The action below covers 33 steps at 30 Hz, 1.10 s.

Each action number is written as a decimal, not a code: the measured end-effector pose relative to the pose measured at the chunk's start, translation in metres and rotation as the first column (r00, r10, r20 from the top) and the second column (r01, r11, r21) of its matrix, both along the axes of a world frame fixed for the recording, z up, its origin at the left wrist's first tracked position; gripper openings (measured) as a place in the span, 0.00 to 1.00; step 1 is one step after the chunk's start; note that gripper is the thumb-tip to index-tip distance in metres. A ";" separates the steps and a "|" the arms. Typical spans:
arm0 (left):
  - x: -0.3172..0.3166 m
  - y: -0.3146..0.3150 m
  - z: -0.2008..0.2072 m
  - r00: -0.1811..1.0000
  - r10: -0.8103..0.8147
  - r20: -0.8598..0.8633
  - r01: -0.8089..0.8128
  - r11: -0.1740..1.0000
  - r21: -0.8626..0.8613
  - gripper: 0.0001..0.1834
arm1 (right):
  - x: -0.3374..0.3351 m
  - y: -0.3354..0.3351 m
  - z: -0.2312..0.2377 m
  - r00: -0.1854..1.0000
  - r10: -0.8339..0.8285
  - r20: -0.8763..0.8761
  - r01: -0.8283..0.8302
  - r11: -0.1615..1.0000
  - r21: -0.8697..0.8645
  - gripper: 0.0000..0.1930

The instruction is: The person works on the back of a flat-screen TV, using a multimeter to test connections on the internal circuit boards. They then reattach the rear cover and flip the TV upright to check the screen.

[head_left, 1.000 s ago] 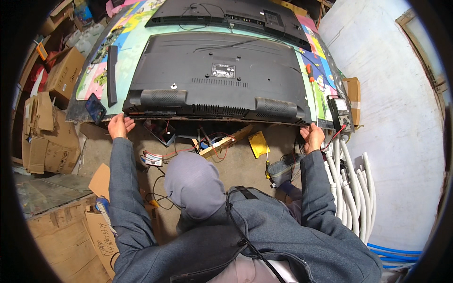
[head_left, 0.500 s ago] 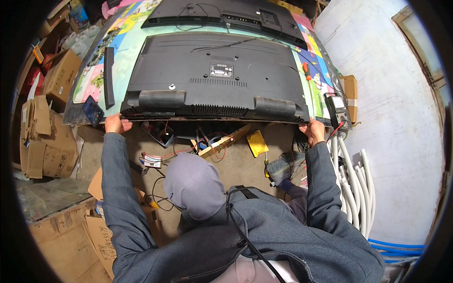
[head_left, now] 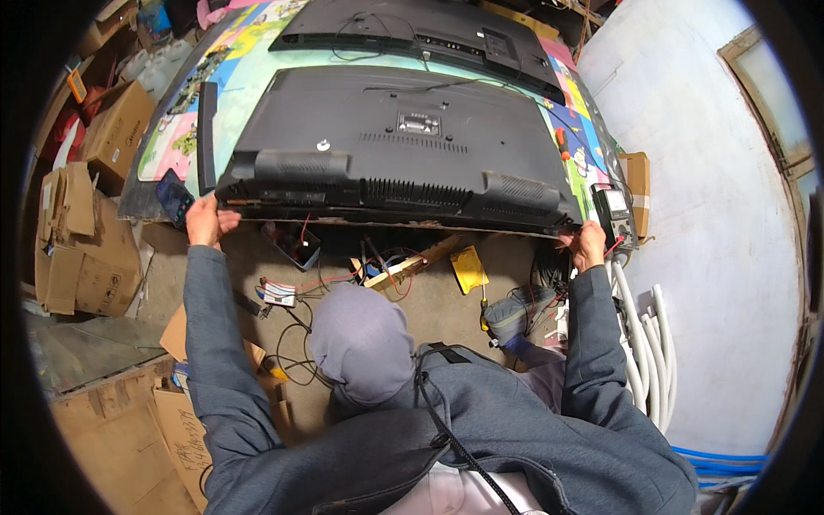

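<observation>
A flat-screen television (head_left: 335, 129) lies with its black back upward on a table covered with a colourful patterned sheet. Its near edge is tipped up, and the far side stays low. My left hand (head_left: 209, 222) grips the near left corner, fingers closed around the edge. At the near right corner, my right hand (head_left: 588, 246) holds the television the same way, its fingertips partly hidden under the rim. Beside the left hand rests a dark phone (head_left: 174, 196). A black multimeter (head_left: 614, 210) with a red lead stands just beyond the right hand.
Behind lies a second black television (head_left: 429, 39) with loose cables. A black strip (head_left: 207, 133) is at left, a red-handled screwdriver (head_left: 562, 143) at right. Below are wires, a yellow tray (head_left: 469, 269) and white pipes (head_left: 652, 360). Cardboard boxes (head_left: 94, 245) stand left.
The television's near edge has risen and shifted slightly right, so its back looks more foreshortened. My right hand has moved right and a little nearer with it; both hands keep their hold.
</observation>
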<state>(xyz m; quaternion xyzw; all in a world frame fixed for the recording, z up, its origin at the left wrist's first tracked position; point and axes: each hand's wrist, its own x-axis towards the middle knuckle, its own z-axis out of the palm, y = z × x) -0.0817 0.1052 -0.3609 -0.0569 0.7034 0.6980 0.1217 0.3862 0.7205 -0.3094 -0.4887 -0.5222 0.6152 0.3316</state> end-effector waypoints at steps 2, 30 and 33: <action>-0.008 -0.013 0.014 0.999 0.032 -0.038 -0.032 0.999 0.002 0.16 | -0.012 -0.006 0.019 1.000 -0.007 0.012 0.005 0.995 0.098 0.15; -0.066 0.053 0.201 0.921 -0.012 -0.389 0.071 0.988 0.136 0.11 | -0.079 0.021 0.218 0.978 0.208 0.025 -0.203 0.910 0.363 0.14; -0.066 0.065 0.215 0.918 0.054 -0.393 0.030 0.978 0.206 0.10 | -0.085 0.028 0.227 0.975 0.214 0.053 -0.218 0.898 0.383 0.16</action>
